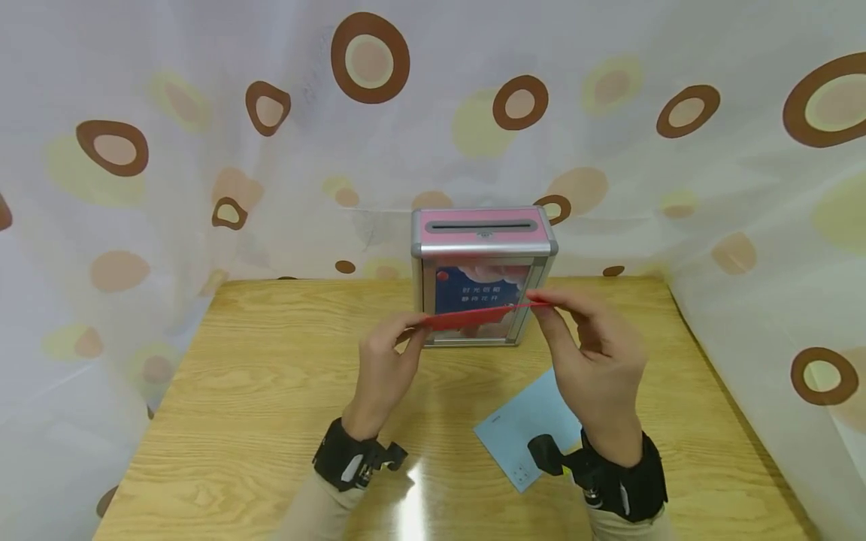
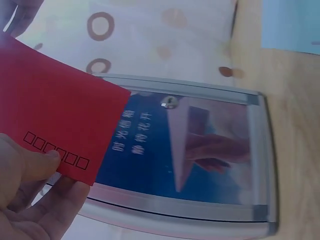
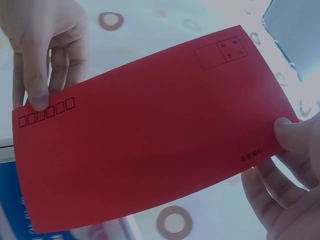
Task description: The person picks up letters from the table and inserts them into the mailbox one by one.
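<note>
A red envelope [image 3: 150, 125] with printed postcode squares and a stamp box is held up between both hands, seen nearly edge-on in the head view. My left hand [image 1: 387, 364] pinches one end of it, thumb by the row of squares. The opposite end is pinched between thumb and fingers of my right hand [image 1: 598, 353]. Behind the envelope stands a pink and silver mailbox [image 1: 483, 248] with a slot [image 1: 482, 225] in its top and a blue picture panel [image 2: 145, 150] on its front. The envelope covers part of that panel in the head view.
A light blue envelope [image 1: 524, 428] lies flat on the wooden table [image 1: 271, 391], partly hidden under the right hand and wrist. A white curtain [image 1: 433, 135] with brown rings hangs behind the mailbox and along both sides. Each wrist wears a black camera strap [image 1: 625, 481].
</note>
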